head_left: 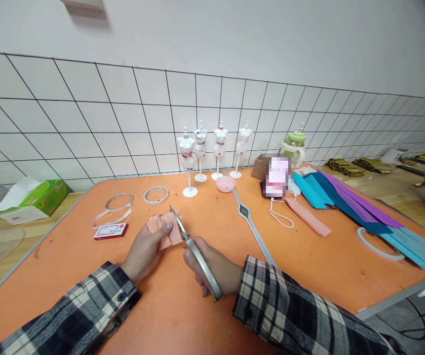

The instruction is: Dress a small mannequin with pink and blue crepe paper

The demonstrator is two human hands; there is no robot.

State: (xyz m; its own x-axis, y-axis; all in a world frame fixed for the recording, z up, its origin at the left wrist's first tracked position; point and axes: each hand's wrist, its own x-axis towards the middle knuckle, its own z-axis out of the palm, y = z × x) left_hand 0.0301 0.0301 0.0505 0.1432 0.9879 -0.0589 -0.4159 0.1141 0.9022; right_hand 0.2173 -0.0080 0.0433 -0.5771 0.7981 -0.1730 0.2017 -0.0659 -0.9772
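Between the thumb and fingers of my left hand [145, 246] is a piece of peach crepe paper [170, 238], held above the orange table. My right hand [215, 264] grips a pair of metal scissors [201, 264] by the handles, closed around them. The scissor blades lie across the right edge of the paper, pointing up and away from me. Whether the blades are fully closed is hard to make out. Beyond my left hand lie a red and white box [110, 231] and rolls of tape [156, 195].
Several white mini mannequins [187, 158] stand near the tiled wall, with a pink bowl [225, 184] beside them. To the right are a phone [277, 177], a bottle [295, 145] and folded coloured paper [360, 207]. A tissue pack [34, 199] sits left of the table.
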